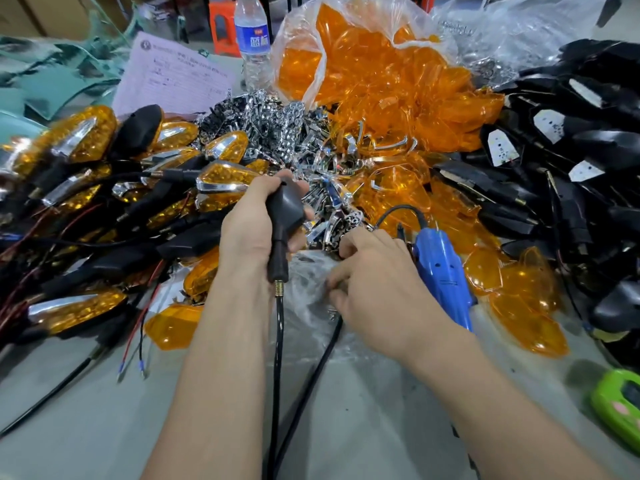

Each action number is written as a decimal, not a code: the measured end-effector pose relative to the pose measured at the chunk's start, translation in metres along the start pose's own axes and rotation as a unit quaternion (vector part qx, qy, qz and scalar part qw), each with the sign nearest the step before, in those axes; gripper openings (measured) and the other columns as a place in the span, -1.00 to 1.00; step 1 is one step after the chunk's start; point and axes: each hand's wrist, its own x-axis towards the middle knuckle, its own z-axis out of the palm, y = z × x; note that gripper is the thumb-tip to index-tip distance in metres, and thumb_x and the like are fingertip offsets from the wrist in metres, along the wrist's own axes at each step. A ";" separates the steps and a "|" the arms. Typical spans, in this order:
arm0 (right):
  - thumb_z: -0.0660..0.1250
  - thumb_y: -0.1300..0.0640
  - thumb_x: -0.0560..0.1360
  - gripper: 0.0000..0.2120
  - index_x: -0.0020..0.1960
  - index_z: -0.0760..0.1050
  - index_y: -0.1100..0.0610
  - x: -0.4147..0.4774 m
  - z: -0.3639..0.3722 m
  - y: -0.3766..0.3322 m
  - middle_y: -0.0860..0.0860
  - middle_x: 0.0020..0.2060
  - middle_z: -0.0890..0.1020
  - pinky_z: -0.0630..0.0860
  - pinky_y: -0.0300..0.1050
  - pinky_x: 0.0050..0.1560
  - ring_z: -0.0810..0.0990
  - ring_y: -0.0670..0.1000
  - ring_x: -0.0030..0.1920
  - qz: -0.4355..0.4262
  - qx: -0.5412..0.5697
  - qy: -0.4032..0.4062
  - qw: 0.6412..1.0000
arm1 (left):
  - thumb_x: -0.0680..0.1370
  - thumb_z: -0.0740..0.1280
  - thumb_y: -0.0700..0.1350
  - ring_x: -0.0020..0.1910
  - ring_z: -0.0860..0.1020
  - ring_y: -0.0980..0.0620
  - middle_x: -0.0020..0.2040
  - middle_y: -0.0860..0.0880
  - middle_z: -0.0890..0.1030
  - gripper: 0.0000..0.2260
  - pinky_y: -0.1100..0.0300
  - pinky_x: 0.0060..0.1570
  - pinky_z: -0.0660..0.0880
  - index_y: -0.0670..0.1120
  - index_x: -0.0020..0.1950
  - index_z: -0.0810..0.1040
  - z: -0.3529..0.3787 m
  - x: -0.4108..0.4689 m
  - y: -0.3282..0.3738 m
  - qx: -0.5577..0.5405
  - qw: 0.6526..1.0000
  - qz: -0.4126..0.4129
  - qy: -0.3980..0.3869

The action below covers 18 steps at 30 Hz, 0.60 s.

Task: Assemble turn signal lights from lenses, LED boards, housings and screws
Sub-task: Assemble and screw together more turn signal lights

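Your left hand point(249, 223) grips a black housing point(285, 206) near the middle of the bench point(104, 427). The fingers are wrapped tight round its head and stalk. Its black cable point(277, 358) runs from the stalk toward the near edge.

Your right hand point(377, 275) rests just beside it on a crumpled clear bag point(311, 292), fingers curled down into the plastic. Whether they pinch anything cannot be told. A blue screwdriver point(443, 271) lies just beside that hand, on its right.

A pile of finished lights point(79, 136) with amber faces and red and black wires fills the left edge. Chrome reflectors point(277, 123) are heaped beyond your hands, toward the far edge. Orange lenses point(374, 64) spill from an open plastic sack at the far edge. More loose lenses point(519, 292) lie to the right of the screwdriver.

Black housings with white LED boards point(571, 161) are stacked along the right edge. 1 water bottle point(252, 39) stands upright at the far edge, beside a printed sheet point(173, 77). A green object point(620, 407) sits at the near right corner.
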 end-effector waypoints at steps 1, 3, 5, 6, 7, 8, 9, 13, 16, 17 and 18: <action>0.47 0.09 0.44 -0.91 -0.19 0.68 -0.09 0.000 0.002 -0.001 -0.06 -0.05 0.39 0.21 0.00 0.05 0.38 0.10 0.04 -0.005 -0.013 0.025 1.000 | 0.72 0.16 -0.10 -0.37 0.55 -0.01 -0.08 -0.08 0.66 -0.83 0.29 -0.67 0.28 -0.10 0.10 0.52 0.000 0.000 -0.001 0.004 1.000 -0.005 -0.002; 0.49 0.13 0.37 -0.93 -0.17 0.68 -0.02 -0.001 0.005 -0.002 -0.01 -0.08 0.43 0.26 0.04 0.05 0.41 0.14 0.01 -0.008 -0.059 0.043 0.997 | 0.71 0.16 -0.10 -0.38 0.55 -0.01 -0.09 -0.08 0.67 -0.83 0.30 -0.66 0.29 -0.09 0.07 0.53 0.000 0.000 -0.004 0.007 1.000 -0.007 -0.010; 0.48 0.19 0.33 -0.90 -0.17 0.69 0.04 -0.001 0.008 -0.004 0.00 -0.12 0.47 0.24 0.03 0.02 0.41 0.13 -0.04 -0.008 -0.076 0.043 0.996 | 0.71 0.17 -0.10 -0.37 0.56 -0.02 -0.09 -0.08 0.68 -0.83 0.30 -0.65 0.30 -0.10 0.09 0.54 0.000 -0.001 -0.006 0.004 1.000 -0.004 -0.022; 0.47 0.22 0.31 -0.89 -0.19 0.68 0.05 -0.001 0.008 -0.005 0.00 -0.15 0.47 0.19 0.01 -0.01 0.38 0.11 -0.08 -0.011 -0.081 0.046 0.996 | 0.71 0.16 -0.10 -0.37 0.56 -0.02 -0.09 -0.08 0.68 -0.82 0.30 -0.65 0.30 -0.10 0.10 0.54 0.000 -0.001 -0.007 0.004 1.000 -0.005 -0.027; 0.46 0.23 0.31 -0.89 -0.22 0.66 0.05 0.000 0.008 -0.006 -0.02 -0.17 0.47 0.15 -0.01 -0.04 0.34 0.08 -0.10 -0.011 -0.087 0.042 0.995 | 0.71 0.16 -0.09 -0.38 0.56 -0.02 -0.10 -0.08 0.67 -0.82 0.30 -0.65 0.30 -0.11 0.11 0.54 0.001 -0.002 -0.007 0.005 0.999 -0.005 -0.032; 0.45 0.23 0.31 -0.90 -0.23 0.65 0.04 0.001 0.007 -0.007 -0.04 -0.18 0.47 0.11 -0.02 -0.06 0.32 0.07 -0.10 -0.009 -0.091 0.036 0.995 | 0.71 0.15 -0.09 -0.39 0.56 -0.02 -0.12 -0.07 0.67 -0.81 0.30 -0.65 0.30 -0.11 0.11 0.54 0.001 -0.001 -0.008 0.010 0.999 -0.005 -0.036; 0.44 0.21 0.34 -0.90 -0.21 0.64 0.03 0.003 0.007 -0.007 -0.06 -0.17 0.47 0.10 -0.03 -0.05 0.32 0.06 -0.09 -0.006 -0.092 0.029 0.995 | 0.72 0.15 -0.09 -0.40 0.56 -0.01 -0.14 -0.07 0.68 -0.80 0.30 -0.65 0.30 -0.12 0.11 0.55 0.002 -0.002 -0.008 0.016 0.999 -0.005 -0.038; 0.39 0.15 0.46 -0.91 -0.19 0.61 -0.02 0.003 0.005 -0.002 -0.08 -0.15 0.51 0.14 -0.02 0.00 0.26 0.03 -0.10 0.022 -0.090 0.017 0.996 | 0.75 0.11 -0.07 -0.42 0.55 -0.01 -0.15 -0.08 0.69 -0.73 0.32 -0.64 0.30 -0.14 0.17 0.57 0.006 -0.003 -0.010 0.020 0.999 -0.007 -0.043; 0.33 0.19 0.47 -0.82 -0.25 0.51 -0.05 -0.001 0.003 0.000 -0.09 -0.26 0.38 -0.04 -0.02 -0.11 0.24 0.05 -0.15 0.054 -0.118 0.056 0.990 | 0.74 0.12 -0.07 -0.40 0.56 -0.02 -0.11 -0.10 0.69 -0.71 0.32 -0.63 0.30 -0.14 0.17 0.61 0.006 -0.005 -0.010 0.024 0.999 0.003 -0.041; 0.32 0.19 0.46 -0.83 -0.23 0.51 -0.06 -0.001 0.002 -0.001 -0.09 -0.28 0.34 -0.07 -0.01 -0.12 0.24 0.06 -0.16 0.053 -0.133 0.056 0.988 | 0.74 0.13 -0.07 -0.40 0.56 -0.02 -0.10 -0.11 0.70 -0.72 0.31 -0.63 0.29 -0.13 0.16 0.62 0.007 -0.005 -0.010 0.027 0.999 0.006 -0.042; 0.33 0.18 0.46 -0.84 -0.22 0.51 -0.06 -0.001 0.003 -0.002 -0.09 -0.31 0.32 -0.07 -0.01 -0.12 0.24 0.06 -0.17 0.044 -0.142 0.049 0.988 | 0.74 0.13 -0.07 -0.40 0.56 -0.02 -0.10 -0.11 0.70 -0.71 0.30 -0.63 0.28 -0.13 0.16 0.62 0.007 -0.005 -0.011 0.031 0.999 0.007 -0.045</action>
